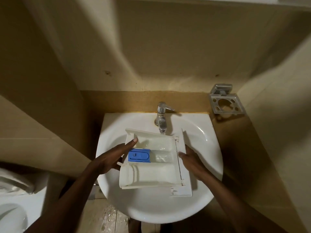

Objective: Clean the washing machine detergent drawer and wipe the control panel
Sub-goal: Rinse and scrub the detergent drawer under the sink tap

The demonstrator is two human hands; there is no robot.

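Mid-sink, straight left fingers touch the drawer; right fingers seemingly pinch it.

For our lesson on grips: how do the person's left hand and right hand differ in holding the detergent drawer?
Pose: the left hand lies with fingers straight, one fingertip over the detergent drawer's rim; the right hand pinches it, thumb on top.
Place: the left hand is at the end by the blue insert; the right hand is at the front panel.
Both hold the drawer over the sink, under the tap.
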